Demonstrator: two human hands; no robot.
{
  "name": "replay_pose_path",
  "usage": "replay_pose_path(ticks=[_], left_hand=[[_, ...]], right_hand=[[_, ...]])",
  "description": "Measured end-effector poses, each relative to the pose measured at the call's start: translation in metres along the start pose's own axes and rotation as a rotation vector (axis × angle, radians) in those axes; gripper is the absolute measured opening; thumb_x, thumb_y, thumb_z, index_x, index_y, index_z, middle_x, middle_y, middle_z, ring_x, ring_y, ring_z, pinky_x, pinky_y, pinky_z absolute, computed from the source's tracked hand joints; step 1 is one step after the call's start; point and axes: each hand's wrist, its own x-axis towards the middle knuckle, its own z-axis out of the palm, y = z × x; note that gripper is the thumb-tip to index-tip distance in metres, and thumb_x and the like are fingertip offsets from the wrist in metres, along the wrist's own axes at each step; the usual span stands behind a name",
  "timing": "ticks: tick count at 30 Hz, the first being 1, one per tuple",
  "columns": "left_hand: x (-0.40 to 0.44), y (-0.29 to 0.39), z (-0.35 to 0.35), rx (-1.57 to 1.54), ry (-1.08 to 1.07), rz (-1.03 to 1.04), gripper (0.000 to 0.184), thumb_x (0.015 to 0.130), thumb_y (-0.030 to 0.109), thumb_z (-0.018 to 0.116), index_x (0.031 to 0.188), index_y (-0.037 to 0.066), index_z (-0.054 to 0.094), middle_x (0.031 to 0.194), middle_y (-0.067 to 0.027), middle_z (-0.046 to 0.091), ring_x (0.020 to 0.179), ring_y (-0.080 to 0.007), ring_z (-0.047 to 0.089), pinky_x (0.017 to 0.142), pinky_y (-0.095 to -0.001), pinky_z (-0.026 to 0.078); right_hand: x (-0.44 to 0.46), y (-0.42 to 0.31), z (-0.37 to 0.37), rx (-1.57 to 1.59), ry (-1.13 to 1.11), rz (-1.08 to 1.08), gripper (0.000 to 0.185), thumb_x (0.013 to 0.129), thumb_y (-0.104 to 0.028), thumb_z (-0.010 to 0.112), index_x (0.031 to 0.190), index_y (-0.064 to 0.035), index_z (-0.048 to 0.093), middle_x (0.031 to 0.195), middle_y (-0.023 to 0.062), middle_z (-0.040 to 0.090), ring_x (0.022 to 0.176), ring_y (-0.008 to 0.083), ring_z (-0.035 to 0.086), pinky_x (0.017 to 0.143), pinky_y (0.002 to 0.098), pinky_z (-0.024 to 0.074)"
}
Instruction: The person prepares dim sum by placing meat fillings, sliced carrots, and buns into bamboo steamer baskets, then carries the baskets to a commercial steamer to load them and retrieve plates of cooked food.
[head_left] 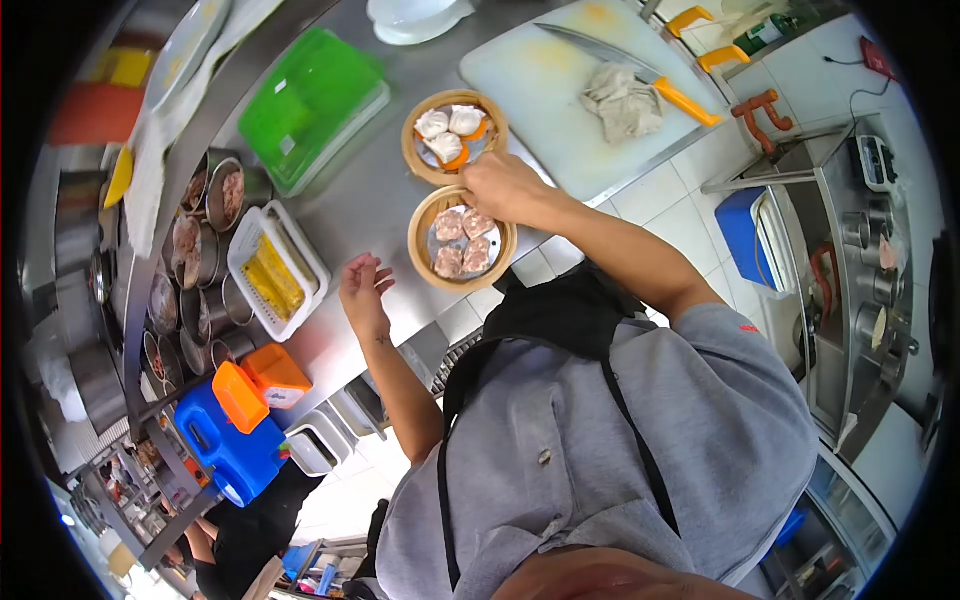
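My right hand reaches over the place where two round bamboo steamers meet, its fingers bent together and their tips partly hidden. The upper steamer holds three white pleated dumplings on orange slices. In the lower steamer, several pinkish meat dumplings sit on white paper, the nearest just below my right fingers. What those fingers grip cannot be made out. Left of the lower steamer, my left hand hovers near the counter edge, empty, with loosely curled fingers apart.
A green-lidded box lies on the steel counter. Upper right, a cutting board bears a knife and crumpled cloth. At left are a white basket, metal pots and orange containers. Another person's arm shows lower left.
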Motion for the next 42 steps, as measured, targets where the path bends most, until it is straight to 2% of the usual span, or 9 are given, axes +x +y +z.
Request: replay_pose_path(ticks=[4, 10, 23, 25, 30, 32, 33, 40, 42], left_hand=[[-0.018, 0.008, 0.053, 0.049, 0.018, 0.083, 0.023, 0.093, 0.017, 0.061, 0.109, 0.001, 0.057, 0.096, -0.0096, 0.063, 0.078, -0.0180, 0.063, 0.065, -0.0274, 0.051], [-0.059, 0.030, 0.215, 0.081, -0.137, 0.303, 0.022, 0.093, 0.017, 0.061, 0.107, 0.000, 0.058, 0.095, -0.0097, 0.063, 0.076, -0.0162, 0.061, 0.070, -0.0279, 0.050], [-0.117, 0.073, 0.531, 0.142, -0.306, 0.374, 0.019, 0.094, 0.012, 0.059, 0.108, -0.001, 0.058, 0.092, -0.0087, 0.062, 0.078, -0.0156, 0.060, 0.073, -0.0275, 0.050], [-0.102, 0.088, 0.581, 0.159, -0.331, 0.419, 0.019, 0.094, 0.012, 0.059, 0.108, -0.002, 0.058, 0.092, -0.0087, 0.062, 0.077, -0.0150, 0.060, 0.075, -0.0282, 0.050], [-0.045, 0.135, 0.736, 0.293, -0.484, 0.543, 0.018, 0.094, 0.010, 0.058, 0.108, -0.002, 0.058, 0.089, -0.0085, 0.063, 0.078, -0.0151, 0.060, 0.077, -0.0296, 0.051], [-0.029, 0.160, 0.806, 0.330, -0.530, 0.426, 0.019, 0.092, 0.009, 0.061, 0.108, -0.002, 0.059, 0.090, -0.0065, 0.062, 0.080, -0.0130, 0.060, 0.076, -0.0274, 0.050], [-0.016, 0.166, 0.840, 0.376, -0.643, 0.409, 0.020, 0.092, 0.008, 0.061, 0.109, -0.001, 0.059, 0.090, -0.0057, 0.062, 0.080, -0.0120, 0.059, 0.076, -0.0267, 0.050], [0.134, 0.209, 1.070, 0.496, -0.810, 0.499, 0.025, 0.091, 0.011, 0.064, 0.112, -0.002, 0.059, 0.089, -0.0035, 0.062, 0.077, -0.0093, 0.058, 0.072, -0.0243, 0.049], [0.187, 0.198, 1.135, 0.380, -0.836, 0.349, 0.024, 0.092, 0.013, 0.062, 0.110, -0.002, 0.059, 0.087, -0.0041, 0.062, 0.075, -0.0098, 0.059, 0.069, -0.0246, 0.049]], right_hand=[[-0.051, 0.035, -0.062, 0.068, 0.043, -0.024, 0.015, 0.073, -0.010, 0.065, 0.071, 0.0054, 0.066, 0.072, 0.0218, 0.065, 0.071, 0.0373, 0.066, 0.062, 0.0440, 0.0536], [-0.178, 0.148, -0.189, 0.006, 0.143, -0.101, 0.018, 0.074, -0.011, 0.066, 0.067, 0.0051, 0.062, 0.063, 0.0227, 0.060, 0.063, 0.0393, 0.063, 0.059, 0.0443, 0.0517], [-0.372, 0.470, -0.354, -0.045, 0.062, 0.325, 0.018, 0.073, -0.012, 0.070, 0.069, 0.0051, 0.064, 0.067, 0.0230, 0.061, 0.071, 0.0384, 0.064, 0.064, 0.0442, 0.0509], [-0.377, 0.524, -0.365, -0.076, 0.086, 0.396, 0.017, 0.074, -0.013, 0.072, 0.082, 0.0002, 0.065, 0.069, 0.0193, 0.062, 0.071, 0.0379, 0.063, 0.067, 0.0447, 0.0500], [-0.364, 0.653, -0.401, -0.114, 0.120, 0.589, 0.019, 0.075, -0.017, 0.072, 0.085, -0.0019, 0.064, 0.070, 0.0201, 0.062, 0.072, 0.0386, 0.063, 0.066, 0.0465, 0.0502], [-0.352, 0.709, -0.412, -0.116, 0.183, 0.653, 0.022, 0.076, -0.022, 0.071, 0.083, -0.0029, 0.062, 0.071, 0.0204, 0.062, 0.072, 0.0396, 0.063, 0.064, 0.0483, 0.0502], [-0.341, 0.725, -0.431, -0.034, 0.221, 0.716, 0.011, 0.074, -0.010, 0.063, 0.078, 0.0003, 0.062, 0.071, 0.0223, 0.062, 0.072, 0.0398, 0.063, 0.066, 0.0484, 0.0506], [-0.251, 0.926, -0.521, 0.010, 0.322, 0.735, 0.016, 0.073, -0.012, 0.069, 0.078, 0.0010, 0.062, 0.075, 0.0230, 0.064, 0.077, 0.0411, 0.063, 0.070, 0.0489, 0.0494], [-0.219, 0.986, -0.539, 0.001, 0.300, 0.686, 0.017, 0.073, -0.012, 0.070, 0.078, 0.0013, 0.061, 0.075, 0.0230, 0.064, 0.077, 0.0413, 0.063, 0.070, 0.0486, 0.0493]])
